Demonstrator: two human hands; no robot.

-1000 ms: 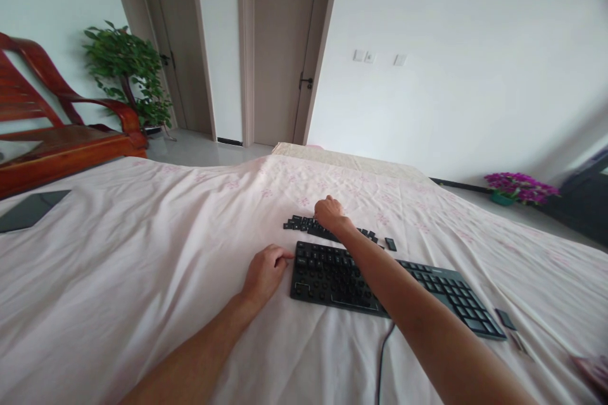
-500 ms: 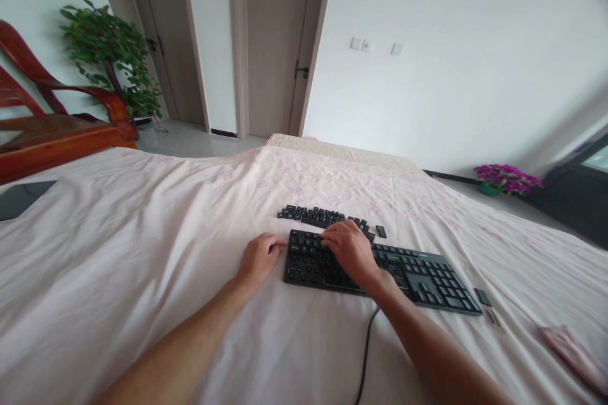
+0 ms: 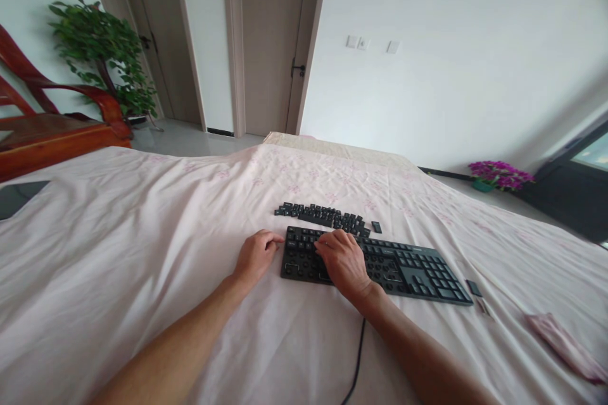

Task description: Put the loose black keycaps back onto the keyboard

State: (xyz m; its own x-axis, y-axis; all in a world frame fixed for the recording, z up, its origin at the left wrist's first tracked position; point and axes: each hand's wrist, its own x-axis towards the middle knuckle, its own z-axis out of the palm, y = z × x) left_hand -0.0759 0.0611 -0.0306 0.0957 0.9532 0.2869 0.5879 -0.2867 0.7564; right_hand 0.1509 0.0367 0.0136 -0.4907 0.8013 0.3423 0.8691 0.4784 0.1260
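Observation:
A black keyboard [image 3: 427,272] lies on the cloth, with many keycaps off its left and middle parts and bare switches showing there. My left hand [image 3: 256,256] rests at its left end, fingers curled and the index fingertip against the edge. Over the upper left key rows sits my right hand [image 3: 342,262], its fingers bent and pressed together; whatever is under the fingertips is hidden. Loose black keycaps [image 3: 316,216] are lined up in rows just beyond the keyboard. One separate keycap [image 3: 377,226] lies to the right of those rows.
Pale floral cloth [image 3: 190,215] with folds covers the surface. Right of the keyboard are a small dark piece [image 3: 474,288], thin metal bits [image 3: 485,309] and a pink cloth [image 3: 563,342]. A black cable [image 3: 358,354] runs toward me. A dark tablet-like slab [image 3: 21,197] lies far left.
My right hand has shifted slightly left over the keyboard, uncovering more bare switches and loose keycaps. My left hand stays at the left edge. The whole view has moved a little.

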